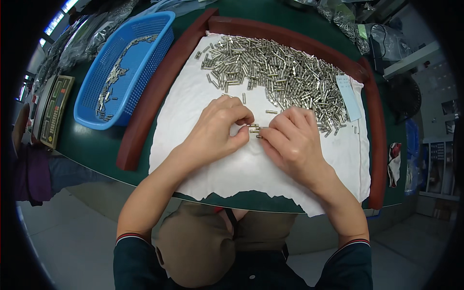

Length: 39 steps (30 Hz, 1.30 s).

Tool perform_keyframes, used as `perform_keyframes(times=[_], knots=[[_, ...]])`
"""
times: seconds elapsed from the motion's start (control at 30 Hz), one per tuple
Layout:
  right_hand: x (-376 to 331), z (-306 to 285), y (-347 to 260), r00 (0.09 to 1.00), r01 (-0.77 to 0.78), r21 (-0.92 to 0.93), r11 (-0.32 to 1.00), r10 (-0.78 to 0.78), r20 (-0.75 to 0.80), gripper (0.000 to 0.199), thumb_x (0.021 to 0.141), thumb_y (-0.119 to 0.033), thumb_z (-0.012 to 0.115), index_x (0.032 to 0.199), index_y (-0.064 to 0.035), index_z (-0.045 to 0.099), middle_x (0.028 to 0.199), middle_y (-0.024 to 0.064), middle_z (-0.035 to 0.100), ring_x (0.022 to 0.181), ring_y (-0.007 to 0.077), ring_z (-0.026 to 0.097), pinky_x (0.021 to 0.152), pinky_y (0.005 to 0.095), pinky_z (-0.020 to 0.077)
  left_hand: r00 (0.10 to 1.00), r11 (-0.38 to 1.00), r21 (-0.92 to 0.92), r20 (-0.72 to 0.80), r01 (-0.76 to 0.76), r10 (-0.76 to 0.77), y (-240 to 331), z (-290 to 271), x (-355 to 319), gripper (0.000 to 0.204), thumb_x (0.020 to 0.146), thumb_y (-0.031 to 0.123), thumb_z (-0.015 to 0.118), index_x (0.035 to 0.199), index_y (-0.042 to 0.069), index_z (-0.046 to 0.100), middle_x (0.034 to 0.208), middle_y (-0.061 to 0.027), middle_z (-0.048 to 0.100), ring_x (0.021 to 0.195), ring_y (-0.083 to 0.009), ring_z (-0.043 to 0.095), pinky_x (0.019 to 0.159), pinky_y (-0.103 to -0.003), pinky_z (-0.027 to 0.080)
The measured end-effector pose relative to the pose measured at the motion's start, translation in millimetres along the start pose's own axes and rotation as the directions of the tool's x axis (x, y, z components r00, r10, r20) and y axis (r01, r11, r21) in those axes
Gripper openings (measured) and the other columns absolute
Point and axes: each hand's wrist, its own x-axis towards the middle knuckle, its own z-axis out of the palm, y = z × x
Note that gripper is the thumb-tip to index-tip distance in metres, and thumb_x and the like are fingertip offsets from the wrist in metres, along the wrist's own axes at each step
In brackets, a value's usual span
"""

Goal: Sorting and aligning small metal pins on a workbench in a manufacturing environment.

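Several small metal pins (254, 129), silvery with a brassy glint, lie side by side between my two hands over a white cloth (193, 179). My left hand (217, 126) has its thumb and forefinger closed at the left ends of these pins. From the other side my right hand (293, 140) pinches their right ends, its fingers curled. A large heap of similar metal pins (280, 67) spreads across the far part of the cloth, just beyond my hands. A few loose pins (244, 98) lie apart from the heap.
Dark red wooden bars (159, 92) frame the cloth at left, back and right. A blue plastic basket (140, 79) with some pins stands at the left. A pale blue paper slip (349, 99) rests at the heap's right edge. A boxed device (57, 111) sits far left.
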Motion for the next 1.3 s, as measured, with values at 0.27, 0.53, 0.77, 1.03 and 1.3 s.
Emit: perform_keyframes(times=[0.27, 0.53, 0.77, 1.03, 1.3], knots=[[-1.2, -10.0, 8.8, 0.995, -0.095, 0.040, 0.995, 0.094, 0.021, 0.010, 0.070, -0.008, 0.074, 0.076, -0.0060, 0.067, 0.081, 0.0034, 0.056, 0.087, 0.0227, 0.052, 0.077, 0.0371, 0.0388, 0.999, 0.999, -0.052, 0.038, 0.010, -0.008, -1.6, -0.6, -1.7, 0.015, 0.073, 0.005, 0.062, 0.087, 0.002, 0.065, 0.081, -0.0097, 0.059, 0.084, -0.0282, 0.056, 0.079, -0.040, 0.044], [-3.8, -11.4, 10.4, 0.962, -0.209, 0.095, 0.973, 0.188, 0.197, 0.010, 0.068, -0.010, 0.074, 0.072, -0.0070, 0.065, 0.077, 0.0026, 0.055, 0.084, 0.0221, 0.051, 0.074, 0.0367, 0.0368, 0.997, 0.997, -0.004, 0.029, -0.076, 0.076, -1.5, 6.3, 1.4, 0.022, 0.071, 0.000, 0.062, 0.093, 0.002, 0.065, 0.081, -0.0085, 0.059, 0.081, -0.0248, 0.056, 0.076, -0.037, 0.045], [-3.6, 0.4, 12.2, 0.986, -0.165, 0.004, 0.986, 0.165, 0.020, 0.014, 0.066, -0.006, 0.074, 0.077, -0.0069, 0.066, 0.078, 0.0034, 0.056, 0.082, 0.0238, 0.053, 0.073, 0.0368, 0.0382, 0.997, 0.997, 0.045, 0.035, -0.070, 0.068, 0.9, 6.3, 0.2, 0.022, 0.071, 0.001, 0.063, 0.093, 0.003, 0.064, 0.081, -0.0076, 0.059, 0.081, -0.0242, 0.056, 0.077, -0.037, 0.044], [-3.9, -6.2, 11.9, 0.979, -0.200, 0.082, 0.976, 0.196, 0.048, 0.013, 0.066, -0.004, 0.072, 0.077, -0.0073, 0.065, 0.079, 0.0035, 0.057, 0.083, 0.0238, 0.054, 0.075, 0.0373, 0.0385, 0.999, 1.000, 0.007, 0.037, -0.031, 0.030, -0.3, -1.7, -1.1, 0.022, 0.070, -0.001, 0.061, 0.091, 0.001, 0.063, 0.080, -0.0083, 0.059, 0.079, -0.0251, 0.058, 0.077, -0.036, 0.047], [-4.2, 3.5, 8.7, 0.984, -0.175, 0.030, 0.984, 0.174, 0.033, 0.014, 0.065, -0.002, 0.069, 0.076, -0.0076, 0.063, 0.079, 0.0036, 0.056, 0.082, 0.0239, 0.053, 0.075, 0.0368, 0.0382, 0.994, 0.992, 0.059, -0.001, -0.109, 0.109, -0.3, 10.0, 3.0, 0.020, 0.070, 0.000, 0.061, 0.090, 0.002, 0.063, 0.078, -0.0081, 0.058, 0.077, -0.0247, 0.055, 0.073, -0.037, 0.045]])
